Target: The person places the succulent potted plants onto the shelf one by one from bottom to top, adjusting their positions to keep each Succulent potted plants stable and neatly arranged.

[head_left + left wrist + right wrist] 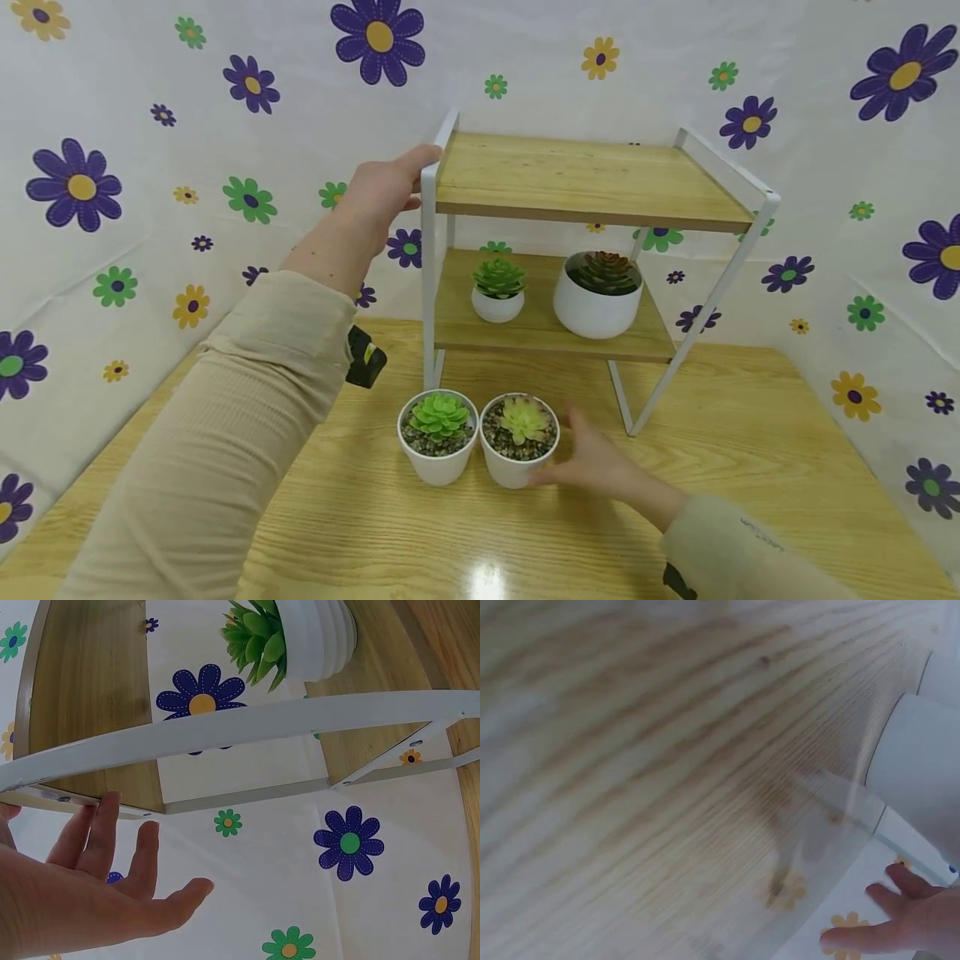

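Observation:
My left hand (378,196) touches the upper left side of a two-tier shelf (585,175) with wooden boards and a white metal frame. In the left wrist view its fingers extend along the frame's side. Beside a white pot with a pale green succulent (524,419), my right hand (596,462) has its fingers and thumb spread apart; whether they touch the pot is unclear. Another white pot with a bright green succulent (438,417) stands just left of it. Both stand on the table before the shelf. The right wrist view shows the right hand near white pots (922,765).
The lower board bears a small white pot with a green succulent (498,307) and a larger white pot with a dark reddish succulent (597,312). A flower-print cloth (300,108) hangs behind the wooden table (360,533). The shelf's legs stand close behind the front pots.

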`<state>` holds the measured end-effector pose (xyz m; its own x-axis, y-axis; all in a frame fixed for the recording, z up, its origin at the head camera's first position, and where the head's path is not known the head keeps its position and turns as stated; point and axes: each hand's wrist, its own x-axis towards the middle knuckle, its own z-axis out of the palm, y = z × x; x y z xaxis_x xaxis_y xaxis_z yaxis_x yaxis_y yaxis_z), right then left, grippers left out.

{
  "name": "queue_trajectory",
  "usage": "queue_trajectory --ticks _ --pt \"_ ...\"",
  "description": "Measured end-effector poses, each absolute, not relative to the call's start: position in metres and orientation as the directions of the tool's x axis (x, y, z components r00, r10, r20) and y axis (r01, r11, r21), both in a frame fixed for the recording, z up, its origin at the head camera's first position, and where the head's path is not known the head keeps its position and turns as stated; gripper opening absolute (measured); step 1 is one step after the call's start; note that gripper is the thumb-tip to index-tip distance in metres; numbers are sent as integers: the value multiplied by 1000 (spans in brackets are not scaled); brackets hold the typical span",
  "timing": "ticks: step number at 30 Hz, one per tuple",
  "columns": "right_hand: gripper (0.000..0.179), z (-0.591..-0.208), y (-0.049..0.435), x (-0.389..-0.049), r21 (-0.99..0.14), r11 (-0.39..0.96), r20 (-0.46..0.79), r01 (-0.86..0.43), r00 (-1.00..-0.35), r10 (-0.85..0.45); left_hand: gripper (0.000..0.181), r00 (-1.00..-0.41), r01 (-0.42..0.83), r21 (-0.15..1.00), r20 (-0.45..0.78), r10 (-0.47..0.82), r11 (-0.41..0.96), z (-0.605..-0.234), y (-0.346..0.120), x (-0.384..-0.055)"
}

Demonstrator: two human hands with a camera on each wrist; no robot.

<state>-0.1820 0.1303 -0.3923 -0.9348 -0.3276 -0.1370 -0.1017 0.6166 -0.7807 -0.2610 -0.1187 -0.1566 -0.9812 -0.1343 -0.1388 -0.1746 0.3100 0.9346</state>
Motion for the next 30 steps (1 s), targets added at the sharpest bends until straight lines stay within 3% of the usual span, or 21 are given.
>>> queue_trajectory --ticks 9,20,30 --pt "110 -397 113 -188 -843 529 -108 -94 -935 -338 59 -981 -172 937 -136 -136 304 -156 -118 -263" --pt "104 -394 114 -182 -837 542 -96 -73 -956 -276 57 -983 -167 939 -133 -128 301 -157 -118 -264" --pt "98 -373 131 -174 -863 486 -59 -134 -931 -361 58 -982 -168 939 -133 -134 300 -157 -120 -264"
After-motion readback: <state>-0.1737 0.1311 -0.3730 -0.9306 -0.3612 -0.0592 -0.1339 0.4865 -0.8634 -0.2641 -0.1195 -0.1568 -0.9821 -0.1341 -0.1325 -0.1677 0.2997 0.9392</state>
